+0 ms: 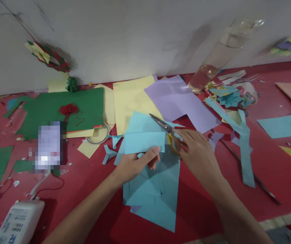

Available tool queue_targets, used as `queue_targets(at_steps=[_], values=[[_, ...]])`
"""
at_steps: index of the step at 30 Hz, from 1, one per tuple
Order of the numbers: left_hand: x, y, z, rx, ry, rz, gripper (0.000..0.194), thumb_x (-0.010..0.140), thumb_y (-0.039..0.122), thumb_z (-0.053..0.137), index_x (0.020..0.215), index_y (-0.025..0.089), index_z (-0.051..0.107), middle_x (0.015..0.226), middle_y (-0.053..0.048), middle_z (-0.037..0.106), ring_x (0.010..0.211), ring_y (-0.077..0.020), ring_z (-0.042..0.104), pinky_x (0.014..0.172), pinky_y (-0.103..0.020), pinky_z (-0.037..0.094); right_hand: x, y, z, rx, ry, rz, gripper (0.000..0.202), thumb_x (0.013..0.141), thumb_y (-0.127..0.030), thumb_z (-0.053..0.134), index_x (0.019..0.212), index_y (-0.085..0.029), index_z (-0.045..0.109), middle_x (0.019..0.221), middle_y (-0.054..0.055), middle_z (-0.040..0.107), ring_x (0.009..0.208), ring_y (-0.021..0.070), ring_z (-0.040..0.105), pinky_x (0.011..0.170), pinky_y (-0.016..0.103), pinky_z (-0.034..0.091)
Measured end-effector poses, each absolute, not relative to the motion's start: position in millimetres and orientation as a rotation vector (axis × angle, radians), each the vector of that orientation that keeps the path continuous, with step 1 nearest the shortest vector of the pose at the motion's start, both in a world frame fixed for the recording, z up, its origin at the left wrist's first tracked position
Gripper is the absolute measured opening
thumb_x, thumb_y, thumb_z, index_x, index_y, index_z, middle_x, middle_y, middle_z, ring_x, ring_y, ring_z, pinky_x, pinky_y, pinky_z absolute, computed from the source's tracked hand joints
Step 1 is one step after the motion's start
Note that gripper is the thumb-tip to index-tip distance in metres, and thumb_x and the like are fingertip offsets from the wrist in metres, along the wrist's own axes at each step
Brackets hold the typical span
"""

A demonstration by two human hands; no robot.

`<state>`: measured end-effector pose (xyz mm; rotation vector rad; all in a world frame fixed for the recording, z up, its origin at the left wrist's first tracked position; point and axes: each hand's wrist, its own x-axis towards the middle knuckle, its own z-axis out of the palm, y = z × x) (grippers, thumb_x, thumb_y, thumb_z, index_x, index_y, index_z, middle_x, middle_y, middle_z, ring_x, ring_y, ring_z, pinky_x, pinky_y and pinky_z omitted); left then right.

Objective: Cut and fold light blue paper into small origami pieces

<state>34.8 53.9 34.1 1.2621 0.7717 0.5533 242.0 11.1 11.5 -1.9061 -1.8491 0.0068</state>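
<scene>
My left hand (137,162) pinches a folded piece of light blue paper (144,141) by its lower edge, holding it just above the red floor. My right hand (198,150) grips yellow-handled scissors (169,130), whose metal blades point up and left and lie across the top right corner of that paper. Under both hands lie larger sheets of light blue paper (158,200) with cut edges.
Yellow paper (131,98) and purple paper (178,101) lie behind, green sheets (66,108) at the left with red thread. A clear bottle (219,54) leans by the wall. Blue strips (244,149), a thin stick (249,173), a tape ring (98,135), a white power bank (18,222) and a phone surround.
</scene>
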Motion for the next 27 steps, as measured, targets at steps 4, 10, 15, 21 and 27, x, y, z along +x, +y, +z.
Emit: queue_targets(at_steps=[4,10,15,21,27], values=[[36.2,59.5,25.2,1.387,0.789,0.445,0.041,0.096,0.045,0.051,0.069,0.016,0.060,0.058,0.002,0.057,0.058,-0.0094,0.056,0.063,-0.020,0.048,227.0,5.6,23.4,-1.584,-1.699,0.314,0.022,0.095,-0.026,0.055,0.113,-0.023,0.067,0.113,0.009,0.068,0.106,0.0240,0.064,0.090,0.039,0.052],[36.3,61.2,13.2,1.594,0.712,0.410,0.045,0.097,0.049,0.045,0.073,0.016,0.066,0.061,-0.001,0.064,0.060,-0.0117,0.060,0.065,-0.022,0.049,212.3,3.1,19.3,-1.431,-1.346,0.921,0.018,0.089,-0.035,0.064,0.079,-0.021,0.066,0.070,0.000,0.063,0.062,0.0133,0.061,0.055,0.024,0.050],[33.8,66.0,4.8,1.556,0.811,0.545,0.049,0.098,0.048,0.045,0.072,0.014,0.069,0.060,-0.002,0.067,0.055,-0.0104,0.059,0.060,-0.021,0.047,213.6,10.9,9.7,-1.501,-1.125,1.056,0.025,0.084,-0.044,0.069,0.076,-0.020,0.066,0.065,-0.001,0.059,0.056,0.0126,0.058,0.051,0.024,0.049],[33.0,67.3,-1.9,1.496,0.848,0.620,0.049,0.098,0.048,0.045,0.071,0.014,0.067,0.059,-0.002,0.065,0.051,-0.0093,0.055,0.054,-0.021,0.044,210.5,14.7,5.1,-1.494,-1.074,1.107,0.028,0.080,-0.045,0.071,0.072,-0.020,0.062,0.060,-0.003,0.057,0.052,0.0131,0.059,0.052,0.026,0.050],[29.3,65.9,-4.0,1.418,0.966,0.778,0.052,0.099,0.048,0.045,0.066,0.014,0.066,0.058,-0.001,0.062,0.055,-0.0103,0.056,0.059,-0.022,0.044,211.4,14.9,-2.4,-1.501,-1.173,1.027,0.025,0.083,-0.041,0.070,0.071,-0.021,0.062,0.057,-0.003,0.058,0.053,0.0124,0.059,0.051,0.025,0.047]])
